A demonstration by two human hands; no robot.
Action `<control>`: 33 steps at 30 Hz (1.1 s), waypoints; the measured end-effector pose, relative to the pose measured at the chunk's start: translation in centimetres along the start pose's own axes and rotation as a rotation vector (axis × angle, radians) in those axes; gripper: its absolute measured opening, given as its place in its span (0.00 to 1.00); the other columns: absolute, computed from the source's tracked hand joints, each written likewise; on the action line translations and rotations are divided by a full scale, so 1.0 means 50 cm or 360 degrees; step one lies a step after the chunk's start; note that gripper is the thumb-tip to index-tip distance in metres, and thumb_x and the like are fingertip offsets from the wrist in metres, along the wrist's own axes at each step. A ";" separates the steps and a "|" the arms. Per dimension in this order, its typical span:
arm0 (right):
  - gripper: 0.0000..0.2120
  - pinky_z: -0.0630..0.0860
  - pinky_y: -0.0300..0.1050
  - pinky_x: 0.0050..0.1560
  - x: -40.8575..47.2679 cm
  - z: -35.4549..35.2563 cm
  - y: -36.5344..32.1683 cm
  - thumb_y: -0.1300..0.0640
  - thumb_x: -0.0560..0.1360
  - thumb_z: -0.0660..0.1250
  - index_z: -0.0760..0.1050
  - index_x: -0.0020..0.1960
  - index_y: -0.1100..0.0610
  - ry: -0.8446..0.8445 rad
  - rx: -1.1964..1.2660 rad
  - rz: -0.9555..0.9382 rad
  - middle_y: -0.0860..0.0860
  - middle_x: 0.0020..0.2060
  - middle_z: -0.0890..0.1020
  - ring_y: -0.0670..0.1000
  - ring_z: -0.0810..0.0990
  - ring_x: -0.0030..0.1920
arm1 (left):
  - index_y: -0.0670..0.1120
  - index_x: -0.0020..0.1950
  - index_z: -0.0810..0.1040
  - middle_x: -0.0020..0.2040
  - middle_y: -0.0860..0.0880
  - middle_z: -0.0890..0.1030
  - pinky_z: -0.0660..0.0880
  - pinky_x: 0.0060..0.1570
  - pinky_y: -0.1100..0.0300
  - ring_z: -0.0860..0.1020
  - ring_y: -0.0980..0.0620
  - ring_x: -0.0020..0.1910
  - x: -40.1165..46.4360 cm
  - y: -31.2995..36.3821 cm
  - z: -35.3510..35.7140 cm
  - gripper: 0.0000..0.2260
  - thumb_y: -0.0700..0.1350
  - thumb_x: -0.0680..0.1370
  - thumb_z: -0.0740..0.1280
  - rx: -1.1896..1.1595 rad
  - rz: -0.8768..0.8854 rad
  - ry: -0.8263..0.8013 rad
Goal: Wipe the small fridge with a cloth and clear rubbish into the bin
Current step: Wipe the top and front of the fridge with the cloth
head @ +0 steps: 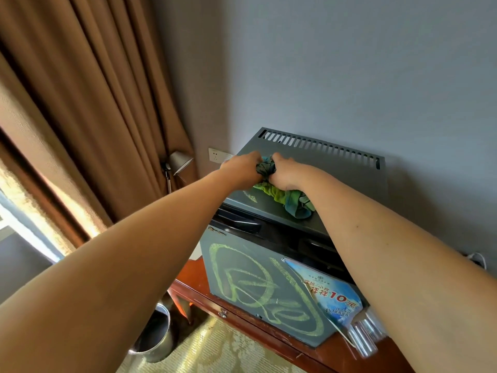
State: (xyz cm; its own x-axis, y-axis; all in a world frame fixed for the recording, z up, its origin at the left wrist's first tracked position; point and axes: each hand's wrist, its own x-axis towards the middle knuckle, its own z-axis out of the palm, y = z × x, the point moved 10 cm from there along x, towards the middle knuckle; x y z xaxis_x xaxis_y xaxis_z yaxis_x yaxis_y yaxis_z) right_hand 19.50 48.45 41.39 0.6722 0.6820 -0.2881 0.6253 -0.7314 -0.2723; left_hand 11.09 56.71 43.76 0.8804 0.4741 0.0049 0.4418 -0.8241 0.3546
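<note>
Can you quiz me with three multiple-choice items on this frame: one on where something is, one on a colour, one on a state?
1. Where does the cloth lie?
A. on the fridge's top
B. in the bin
C. on the carpet

2. What colour are the scribbled marks on the fridge door?
A. red
B. yellow-green
C. white

3. What are the hands doing?
A. both hang idle
B. only one touches the cloth
C. both grip the cloth

Answers:
1. A: the cloth trails over the grey top panel, in front of the vent slots.
2. B: yellow-green loops cover the door beside the peeling sticker.
3. C: the left hand and the right hand meet with fingers curled round the bunched cloth; the metal bin stands apart on the floor.
</note>
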 end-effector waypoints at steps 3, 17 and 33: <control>0.34 0.75 0.52 0.44 0.036 -0.013 -0.007 0.55 0.81 0.61 0.48 0.81 0.49 0.0002 0.0002 -0.0006 0.62 0.71 0.64 0.66 0.75 0.61 | 0.48 0.65 0.71 0.45 0.46 0.77 0.75 0.57 0.46 0.77 0.40 0.50 0.032 -0.010 -0.006 0.16 0.49 0.78 0.67 -0.0004 -0.0044 0.0007; 0.34 0.75 0.61 0.63 -0.034 0.002 -0.022 0.55 0.81 0.62 0.48 0.81 0.47 0.0059 0.0051 -0.0027 0.61 0.73 0.61 0.66 0.72 0.66 | 0.50 0.66 0.70 0.52 0.45 0.82 0.71 0.50 0.51 0.79 0.41 0.54 -0.021 -0.013 -0.018 0.18 0.49 0.77 0.67 0.0120 -0.0068 0.0095; 0.33 0.74 0.61 0.63 -0.166 0.057 -0.060 0.55 0.82 0.61 0.48 0.80 0.47 0.0058 0.0013 0.0003 0.61 0.73 0.61 0.65 0.71 0.65 | 0.50 0.68 0.70 0.56 0.43 0.81 0.67 0.51 0.52 0.77 0.40 0.58 -0.156 -0.027 -0.017 0.19 0.49 0.77 0.66 0.0112 0.0014 0.0106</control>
State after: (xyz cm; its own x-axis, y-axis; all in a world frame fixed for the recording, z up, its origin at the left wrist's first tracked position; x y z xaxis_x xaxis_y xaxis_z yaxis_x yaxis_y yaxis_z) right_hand 10.92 45.02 41.96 0.6878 0.6797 -0.2549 0.6207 -0.7327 -0.2792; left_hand 3.50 54.38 44.05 0.8718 0.4846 0.0709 0.4474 -0.8469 0.2875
